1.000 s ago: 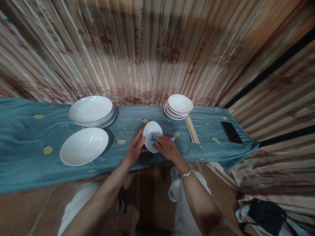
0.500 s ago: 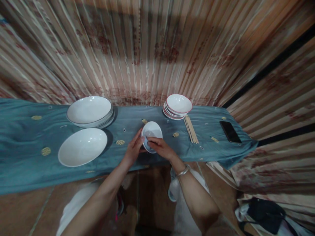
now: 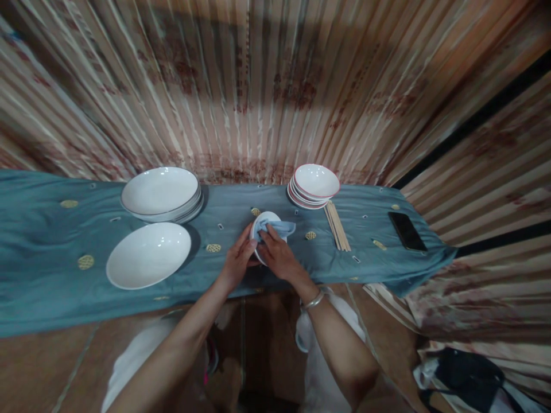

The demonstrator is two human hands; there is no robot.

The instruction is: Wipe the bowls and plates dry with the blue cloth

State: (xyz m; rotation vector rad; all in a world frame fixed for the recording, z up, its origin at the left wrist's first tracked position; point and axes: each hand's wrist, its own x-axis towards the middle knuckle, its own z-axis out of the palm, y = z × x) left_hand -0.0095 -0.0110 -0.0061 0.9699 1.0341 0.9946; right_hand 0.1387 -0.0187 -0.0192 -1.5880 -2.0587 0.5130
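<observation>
A small white bowl is held tilted above the front part of the table. My left hand grips its left side, thumb at the rim and the other fingers partly hidden behind it. In my right hand is a light blue cloth, pressed against the inside of the bowl, with one end sticking out past the right rim. The right fingers partly cover both cloth and bowl.
A large white bowl sits at the front left, before a stack of white plates. Small red-rimmed bowls are stacked at the back, near chopsticks. A black phone lies on the blue tablecloth. Curtains hang behind.
The bowl has turned and tilted in my left hand. My right hand has shifted, and the blue cloth now shows bunched over the rim, where before it lay low inside the bowl.
</observation>
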